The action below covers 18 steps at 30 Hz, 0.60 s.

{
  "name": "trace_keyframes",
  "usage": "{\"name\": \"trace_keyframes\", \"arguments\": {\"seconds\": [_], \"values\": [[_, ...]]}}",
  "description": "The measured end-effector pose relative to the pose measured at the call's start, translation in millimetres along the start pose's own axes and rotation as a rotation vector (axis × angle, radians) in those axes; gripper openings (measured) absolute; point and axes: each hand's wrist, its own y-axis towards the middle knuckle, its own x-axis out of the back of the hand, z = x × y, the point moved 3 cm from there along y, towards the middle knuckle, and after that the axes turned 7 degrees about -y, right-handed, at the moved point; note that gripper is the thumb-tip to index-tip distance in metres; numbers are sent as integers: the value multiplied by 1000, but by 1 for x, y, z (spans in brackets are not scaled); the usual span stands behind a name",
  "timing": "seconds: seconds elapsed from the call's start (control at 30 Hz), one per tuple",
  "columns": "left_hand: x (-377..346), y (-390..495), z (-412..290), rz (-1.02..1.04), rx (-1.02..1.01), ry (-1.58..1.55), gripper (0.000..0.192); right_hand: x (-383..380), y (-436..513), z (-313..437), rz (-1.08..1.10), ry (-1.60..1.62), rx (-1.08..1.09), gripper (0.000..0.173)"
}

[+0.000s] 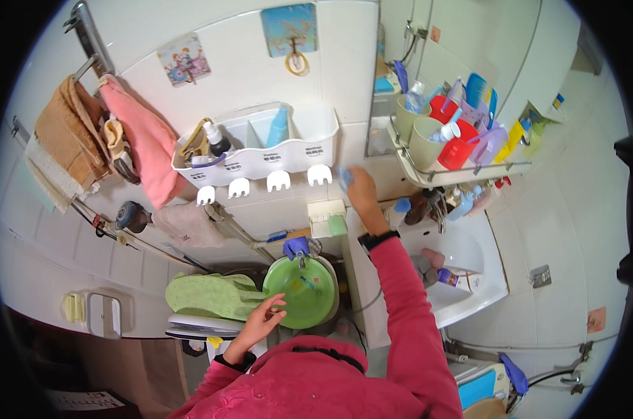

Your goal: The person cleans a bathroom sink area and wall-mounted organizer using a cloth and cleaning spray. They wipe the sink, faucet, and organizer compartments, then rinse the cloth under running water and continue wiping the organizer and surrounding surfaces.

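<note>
My right hand (pixel 362 189) is raised against the tiled wall, just past the right end of a white plastic wall caddy (pixel 316 144). Its fingers are closed on a small light-blue object (pixel 345 178), too blurred to name exactly. My left hand (pixel 264 320) is held low with its fingers apart and nothing in them. It lies at the left rim of a green plastic basin (pixel 295 309), next to a green toilet-lid cover (pixel 212 294). Inside the caddy stand a blue bottle (pixel 278 128) and a dark spray bottle with a white top (pixel 216 137).
A ledge (pixel 437 179) under the mirror carries several cups and brushes. Below it is a white washbasin (pixel 489 251) with bottles. A soap dish (pixel 324 212) is fixed under the caddy. Towels (pixel 138 139) hang at the left. A purple glove (pixel 296 246) covers the low tap.
</note>
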Motion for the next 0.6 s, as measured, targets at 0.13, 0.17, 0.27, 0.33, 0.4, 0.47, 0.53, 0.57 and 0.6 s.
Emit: {"name": "trace_keyframes", "arguments": {"seconds": [0.13,0.17,0.27,0.33,0.4,0.47,0.53,0.57,0.6], "values": [[0,11,-9,7,-56,74,42,42,-16,-10,-16,50,20,25],[-1,11,-10,7,-48,97,40,59,-15,-3,-65,52,-9,26],[0,16,-16,-10,-86,10,36,108,10,37,-95,218,-45,26],[3,17,-22,-30,-108,-1,36,136,31,76,-180,247,59,26],[9,18,-35,-84,-171,30,36,155,48,114,-223,307,155,27],[21,20,-54,-132,-201,-14,34,172,55,141,-221,428,153,25],[39,23,-81,-257,-309,-52,33,180,58,162,-183,465,123,24],[49,23,-95,-314,-348,-84,33,182,60,171,-167,491,103,24],[60,23,-110,-356,-388,-78,32,181,64,180,-108,480,68,24]]}}
